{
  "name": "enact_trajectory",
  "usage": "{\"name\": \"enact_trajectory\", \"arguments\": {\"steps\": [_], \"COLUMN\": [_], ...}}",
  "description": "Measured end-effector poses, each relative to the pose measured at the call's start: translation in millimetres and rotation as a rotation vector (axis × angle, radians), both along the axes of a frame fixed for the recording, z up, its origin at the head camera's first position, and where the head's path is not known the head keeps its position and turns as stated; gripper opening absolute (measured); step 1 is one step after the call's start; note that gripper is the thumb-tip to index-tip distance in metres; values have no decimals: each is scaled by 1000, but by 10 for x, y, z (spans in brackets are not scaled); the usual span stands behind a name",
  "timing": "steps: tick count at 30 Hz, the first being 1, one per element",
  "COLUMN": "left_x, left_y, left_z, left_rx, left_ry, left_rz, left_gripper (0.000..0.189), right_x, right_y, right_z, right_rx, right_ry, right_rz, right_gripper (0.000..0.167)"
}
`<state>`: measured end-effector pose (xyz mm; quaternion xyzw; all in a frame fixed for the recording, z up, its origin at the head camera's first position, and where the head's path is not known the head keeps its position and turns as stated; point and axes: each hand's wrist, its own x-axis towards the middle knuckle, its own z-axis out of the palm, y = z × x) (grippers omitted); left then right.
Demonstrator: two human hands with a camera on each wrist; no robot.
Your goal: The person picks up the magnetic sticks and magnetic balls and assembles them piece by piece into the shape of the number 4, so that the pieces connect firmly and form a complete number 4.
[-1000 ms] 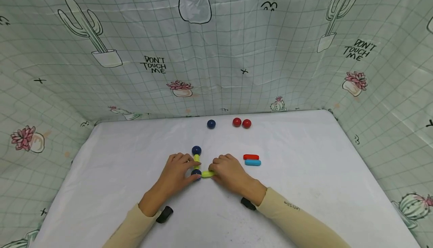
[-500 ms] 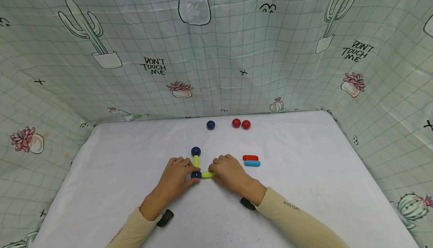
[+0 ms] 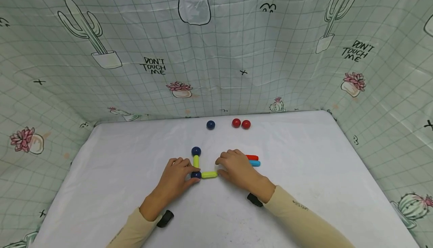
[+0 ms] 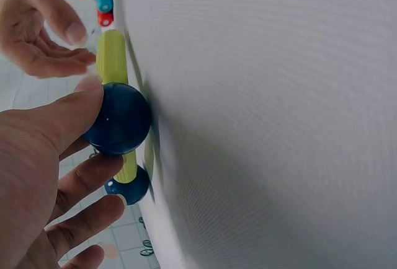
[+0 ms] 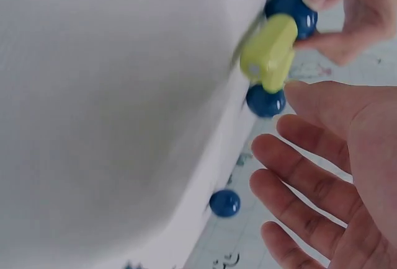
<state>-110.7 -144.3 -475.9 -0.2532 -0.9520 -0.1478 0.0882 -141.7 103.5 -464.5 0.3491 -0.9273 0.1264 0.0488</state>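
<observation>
My left hand (image 3: 176, 176) pinches the near blue ball (image 4: 119, 119) between thumb and fingers. From that ball one yellow-green stick (image 3: 196, 161) runs away to a second blue ball (image 3: 196, 151). Another yellow-green stick (image 3: 209, 174) sticks out of the pinched ball toward the right. My right hand (image 3: 238, 169) is just off this stick's free end, its thumb and fingers apart with nothing between them. In the right wrist view the stick's end (image 5: 254, 69) faces the camera beside the thumb.
A loose blue ball (image 3: 211, 125) and two red balls (image 3: 236, 123) lie at the table's far edge. A red stick (image 3: 252, 158) and a light blue stick (image 3: 255, 163) sit side by side, partly behind my right hand. A patterned cloth (image 3: 216, 52) hangs behind the table.
My right hand has let go of the right-hand yellow-green stick and moved slightly right, now covering part of the red and light blue sticks. The left hand keeps its grip on the ball.
</observation>
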Motion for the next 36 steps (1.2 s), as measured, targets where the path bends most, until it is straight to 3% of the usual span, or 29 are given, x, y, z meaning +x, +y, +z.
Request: {"name": "enact_trajectory", "arguments": {"steps": [12,21,36], "left_x": [-12,-7,7], "left_y": [-7,-8,-6], "left_z": [4,-9,-14], "left_rx": [57,66,72], "left_ry": [-49,-53,-27], "left_rz": [-1,1,6], "left_gripper": [27,28,28], "right_x": [-126,-248,-649], "right_y": [350,584,864], "right_z": [-26,-40,64], "right_rx": [-40,-58,3], "right_ry": [123,125,118], "right_rz": [-74,-123,-243], "right_gripper": [22,21,39]}}
